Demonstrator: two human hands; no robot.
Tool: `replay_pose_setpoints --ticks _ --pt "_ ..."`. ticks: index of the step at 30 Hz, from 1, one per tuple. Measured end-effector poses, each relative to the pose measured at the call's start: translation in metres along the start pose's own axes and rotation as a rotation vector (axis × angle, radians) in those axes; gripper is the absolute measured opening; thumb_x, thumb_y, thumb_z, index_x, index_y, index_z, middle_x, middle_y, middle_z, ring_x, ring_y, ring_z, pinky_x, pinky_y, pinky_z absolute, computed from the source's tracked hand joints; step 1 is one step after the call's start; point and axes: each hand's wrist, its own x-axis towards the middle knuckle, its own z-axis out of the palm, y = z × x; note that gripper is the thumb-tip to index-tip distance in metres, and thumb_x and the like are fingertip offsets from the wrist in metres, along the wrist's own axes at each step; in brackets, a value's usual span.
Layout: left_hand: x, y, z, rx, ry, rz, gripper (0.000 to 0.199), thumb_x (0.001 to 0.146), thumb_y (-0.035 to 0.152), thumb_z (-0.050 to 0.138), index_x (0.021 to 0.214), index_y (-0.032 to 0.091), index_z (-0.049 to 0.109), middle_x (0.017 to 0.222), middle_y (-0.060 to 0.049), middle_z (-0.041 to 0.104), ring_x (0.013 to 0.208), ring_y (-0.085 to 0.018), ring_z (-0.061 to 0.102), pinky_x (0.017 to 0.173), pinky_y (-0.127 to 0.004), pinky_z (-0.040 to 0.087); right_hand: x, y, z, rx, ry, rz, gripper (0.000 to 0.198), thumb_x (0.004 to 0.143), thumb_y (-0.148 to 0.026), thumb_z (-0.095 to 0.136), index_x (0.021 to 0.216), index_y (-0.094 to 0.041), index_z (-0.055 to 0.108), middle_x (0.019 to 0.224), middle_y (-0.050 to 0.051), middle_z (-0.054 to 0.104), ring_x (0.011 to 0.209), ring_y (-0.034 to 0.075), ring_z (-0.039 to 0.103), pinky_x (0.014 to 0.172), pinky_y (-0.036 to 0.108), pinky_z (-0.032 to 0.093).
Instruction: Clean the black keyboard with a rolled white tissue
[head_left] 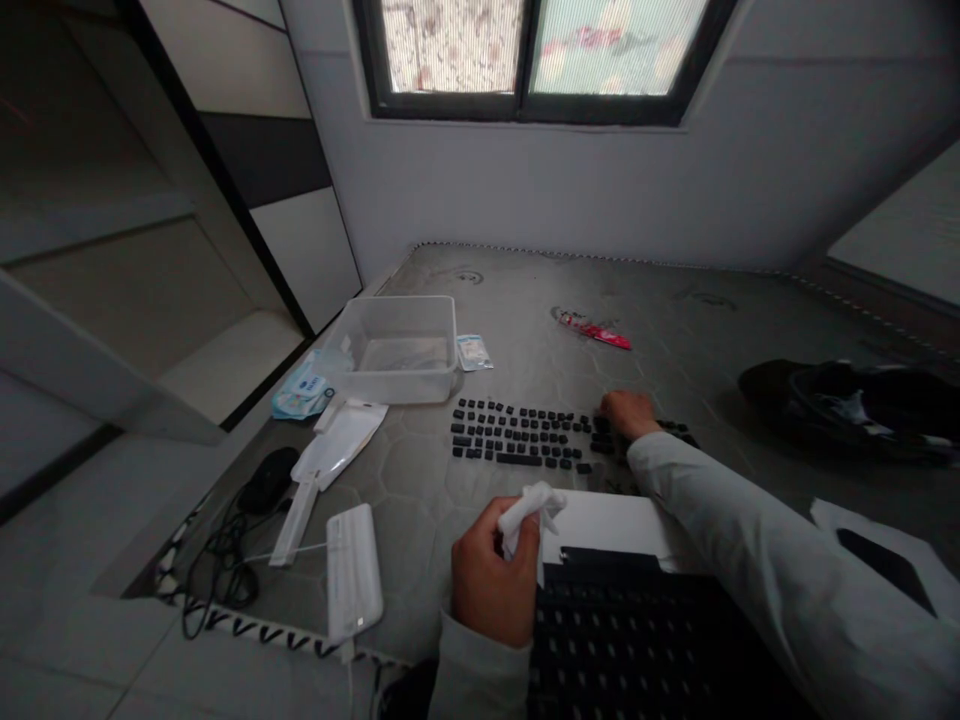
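Observation:
My left hand is closed around a crumpled white wipe, beside the upper left corner of a black keyboard base whose key stems are bare. Loose black keycaps lie in rows on the grey mattress cover beyond it. My right hand reaches to the right part of these rows, its fingers curled down among the keycaps. Whether a keycap is between the fingertips is hidden. A white sheet or box edge shows behind the keyboard base, partly under my right sleeve.
A clear plastic bin stands at the left, with a small white packet and a blue wipes pack beside it. A black mouse, a white power bank, a red item and a black bag lie around.

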Motion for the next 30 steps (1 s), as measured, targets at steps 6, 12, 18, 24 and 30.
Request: replay_pose_setpoints --ticks 6,12,18,24,30 --pt "0.0 0.003 -0.006 0.025 0.025 0.012 0.023 0.078 0.038 0.055 0.08 0.019 0.067 0.063 0.002 0.065 0.056 -0.012 0.056 0.052 -0.021 0.04 -0.012 -0.002 -0.016 0.059 0.044 0.006 0.025 0.084 -0.026 0.048 0.095 -0.012 0.065 0.102 0.02 0.068 0.092 0.028 0.061 0.074 0.038 0.039" --pt "-0.008 0.011 -0.006 -0.003 0.144 -0.002 0.026 0.078 0.043 0.054 0.085 0.019 0.054 0.063 0.001 0.065 0.056 -0.014 0.058 0.054 -0.023 0.042 -0.073 -0.013 -0.06 0.138 0.182 -0.083 0.026 0.086 -0.037 0.046 0.098 -0.019 0.062 0.097 0.01 0.071 0.086 0.023 0.063 0.069 0.031 0.038" --pt "-0.021 0.031 0.0 -0.122 0.042 0.072 0.026 0.077 0.045 0.054 0.074 0.02 0.049 0.059 0.002 0.061 0.055 -0.013 0.056 0.054 -0.021 0.041 -0.199 -0.031 -0.111 0.44 0.325 -0.219 0.024 0.085 -0.042 0.046 0.088 -0.023 0.061 0.079 0.002 0.07 0.07 0.018 0.062 0.066 0.029 0.041" --pt "-0.073 0.076 0.016 -0.113 -0.092 0.217 0.023 0.082 0.04 0.049 0.072 0.02 0.049 0.065 0.002 0.055 0.061 -0.013 0.053 0.059 -0.022 0.041 -0.343 -0.047 -0.129 0.855 0.368 -0.043 0.028 0.081 -0.049 0.048 0.085 -0.024 0.06 0.084 0.002 0.069 0.08 0.02 0.063 0.074 0.029 0.046" --pt "-0.141 0.098 0.053 -0.003 -0.314 0.337 0.012 0.079 0.026 0.053 0.069 0.02 0.051 0.067 0.0 0.058 0.064 -0.014 0.055 0.06 -0.024 0.039 -0.421 -0.043 -0.112 1.125 0.421 0.126 0.033 0.073 -0.052 0.055 0.086 -0.023 0.063 0.087 0.004 0.072 0.079 0.021 0.065 0.069 0.025 0.051"
